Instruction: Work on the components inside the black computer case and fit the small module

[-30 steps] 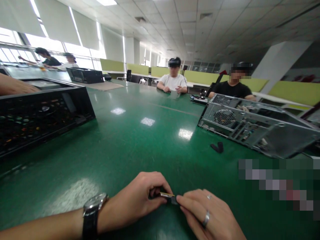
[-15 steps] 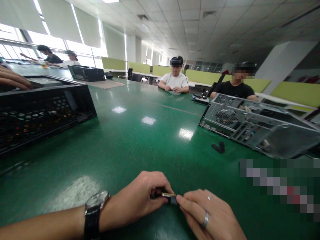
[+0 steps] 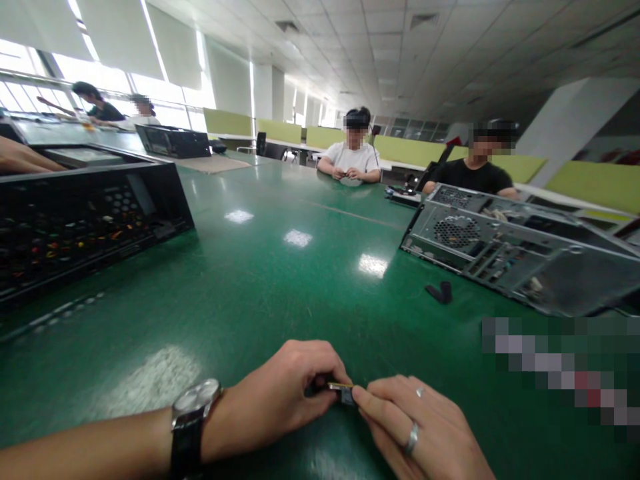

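Near the bottom centre, a small dark piece [image 3: 347, 397] with a thin gold-coloured edge is held between both hands just above the green table [image 3: 260, 287]. My left hand [image 3: 283, 393], with a watch [image 3: 195, 407] on the wrist, pinches its left end between thumb and forefinger. On its right end are the closed fingertips of my right hand [image 3: 420, 420], which wears two rings. What exactly the piece is cannot be made out, since the fingers cover part of it.
An open black computer case [image 3: 100, 220] is at the left, with another person's arm [image 3: 25, 157] over it. A metal case [image 3: 520, 247] lies at the right, near a small black strip [image 3: 440, 292]. Two people [image 3: 350, 157] [image 3: 473, 175] sit across the table.
Both hands keep nearly the same hold on the small piece. The other person's hand at the left has shifted, with its fingers now lower inside the black case.
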Motion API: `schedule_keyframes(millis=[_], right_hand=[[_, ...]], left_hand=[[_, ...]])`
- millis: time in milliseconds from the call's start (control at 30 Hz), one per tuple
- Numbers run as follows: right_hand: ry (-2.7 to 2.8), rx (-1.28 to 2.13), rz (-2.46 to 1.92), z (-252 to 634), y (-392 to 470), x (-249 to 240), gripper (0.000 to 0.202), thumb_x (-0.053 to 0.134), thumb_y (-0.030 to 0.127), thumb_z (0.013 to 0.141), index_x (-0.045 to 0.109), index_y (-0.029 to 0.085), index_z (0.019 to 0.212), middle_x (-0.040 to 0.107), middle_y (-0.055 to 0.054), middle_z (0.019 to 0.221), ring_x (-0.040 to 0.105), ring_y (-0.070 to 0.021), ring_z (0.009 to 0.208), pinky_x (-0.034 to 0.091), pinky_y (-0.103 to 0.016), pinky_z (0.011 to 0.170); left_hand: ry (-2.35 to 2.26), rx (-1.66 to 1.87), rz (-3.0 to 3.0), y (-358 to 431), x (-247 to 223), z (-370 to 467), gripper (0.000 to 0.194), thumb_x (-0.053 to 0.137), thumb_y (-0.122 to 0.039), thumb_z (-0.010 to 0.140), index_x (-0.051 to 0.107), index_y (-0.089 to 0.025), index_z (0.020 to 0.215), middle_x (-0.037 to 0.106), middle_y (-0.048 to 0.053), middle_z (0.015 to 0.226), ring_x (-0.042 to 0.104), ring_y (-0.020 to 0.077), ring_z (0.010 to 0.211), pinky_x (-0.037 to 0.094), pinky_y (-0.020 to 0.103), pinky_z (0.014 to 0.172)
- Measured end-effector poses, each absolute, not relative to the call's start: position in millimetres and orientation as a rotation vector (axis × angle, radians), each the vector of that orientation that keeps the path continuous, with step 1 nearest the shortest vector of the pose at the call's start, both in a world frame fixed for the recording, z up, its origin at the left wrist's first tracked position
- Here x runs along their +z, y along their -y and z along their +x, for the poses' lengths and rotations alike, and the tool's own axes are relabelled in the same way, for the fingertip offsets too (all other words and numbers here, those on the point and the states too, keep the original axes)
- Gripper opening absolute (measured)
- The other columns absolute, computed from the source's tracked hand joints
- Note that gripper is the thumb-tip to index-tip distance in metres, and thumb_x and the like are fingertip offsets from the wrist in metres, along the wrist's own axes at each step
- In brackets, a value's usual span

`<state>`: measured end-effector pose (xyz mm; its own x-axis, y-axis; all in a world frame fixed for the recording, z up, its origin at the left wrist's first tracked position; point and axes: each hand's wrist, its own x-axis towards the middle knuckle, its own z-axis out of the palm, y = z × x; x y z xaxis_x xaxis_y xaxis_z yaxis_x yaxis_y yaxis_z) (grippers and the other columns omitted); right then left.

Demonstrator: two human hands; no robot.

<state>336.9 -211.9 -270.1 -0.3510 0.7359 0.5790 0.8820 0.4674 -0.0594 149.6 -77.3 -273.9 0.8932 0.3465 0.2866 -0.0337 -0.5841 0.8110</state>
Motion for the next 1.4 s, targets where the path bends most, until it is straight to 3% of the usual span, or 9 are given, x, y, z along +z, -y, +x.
schedule_keyframes(millis=[267, 733, 967, 1167, 1267, 1333, 1400], right_hand=[[2.131, -0.251, -1.350, 337, 213, -273, 0.024, 0.052, 0.010, 0.096, 0.064, 0.017, 0.116, 0.072, -0.006, 0.089, 0.067, -0.0175, 0.074, 0.055, -0.031, 0.063], [2.008, -0.270, -1.270, 338, 214, -266, 0.021, 0.059, 0.004, 0.088, 0.068, 0.016, 0.104, 0.074, -0.004, 0.084, 0.070, -0.0160, 0.072, 0.057, -0.029, 0.063], [1.928, -0.262, -1.331, 338, 215, -262, 0.018, 0.060, 0.008, 0.090, 0.068, 0.017, 0.103, 0.074, -0.002, 0.086, 0.071, -0.0130, 0.076, 0.057, -0.025, 0.069], [1.802, -0.639, -1.557, 390, 198, -256, 0.020, 0.060, 0.016, 0.095, 0.065, 0.019, 0.114, 0.074, -0.004, 0.102, 0.071, -0.0161, 0.093, 0.055, -0.028, 0.086], [1.708, -0.715, -1.902, 424, 185, -260, 0.021, 0.051, 0.024, 0.099, 0.070, 0.018, 0.108, 0.071, -0.007, 0.103, 0.071, -0.0214, 0.078, 0.057, -0.033, 0.063], [1.701, -0.709, -2.046, 434, 182, -264, 0.026, 0.048, 0.025, 0.099, 0.073, 0.018, 0.102, 0.068, -0.009, 0.101, 0.064, -0.0191, 0.056, 0.046, -0.031, 0.043], [1.673, -0.713, -2.087, 435, 183, -267, 0.027, 0.048, 0.026, 0.099, 0.073, 0.019, 0.107, 0.064, -0.010, 0.106, 0.060, -0.0178, 0.052, 0.042, -0.031, 0.039]], left_hand=[[-0.267, 0.520, 2.148, 78, -270, 152, 0.014, 0.063, -0.004, 0.086, 0.070, -0.016, 0.092, 0.065, -0.001, 0.082, 0.056, 0.0094, 0.072, 0.042, 0.019, 0.065], [-0.260, 0.480, 2.163, 78, -270, 149, 0.014, 0.064, -0.007, 0.087, 0.070, -0.017, 0.096, 0.065, -0.001, 0.085, 0.057, 0.0107, 0.074, 0.043, 0.020, 0.066], [-0.268, 0.493, 2.170, 77, -271, 148, 0.020, 0.063, -0.005, 0.087, 0.069, -0.020, 0.100, 0.066, -0.001, 0.091, 0.058, 0.0116, 0.079, 0.044, 0.022, 0.070], [-0.299, 0.527, 2.167, 76, -275, 149, 0.021, 0.061, -0.005, 0.087, 0.068, -0.022, 0.099, 0.064, -0.003, 0.089, 0.057, 0.0097, 0.075, 0.042, 0.020, 0.066], [-0.272, 0.506, 2.188, 74, -276, 150, 0.022, 0.060, -0.004, 0.086, 0.067, -0.021, 0.097, 0.064, -0.003, 0.088, 0.056, 0.0095, 0.074, 0.042, 0.020, 0.066], [-0.258, 0.506, 2.180, 74, -276, 150, 0.021, 0.059, -0.004, 0.087, 0.067, -0.022, 0.098, 0.064, -0.003, 0.089, 0.057, 0.0094, 0.076, 0.042, 0.020, 0.068], [-0.233, 0.510, 2.180, 74, -275, 149, 0.022, 0.058, -0.005, 0.089, 0.066, -0.022, 0.099, 0.064, -0.003, 0.090, 0.057, 0.0094, 0.077, 0.042, 0.020, 0.069]])
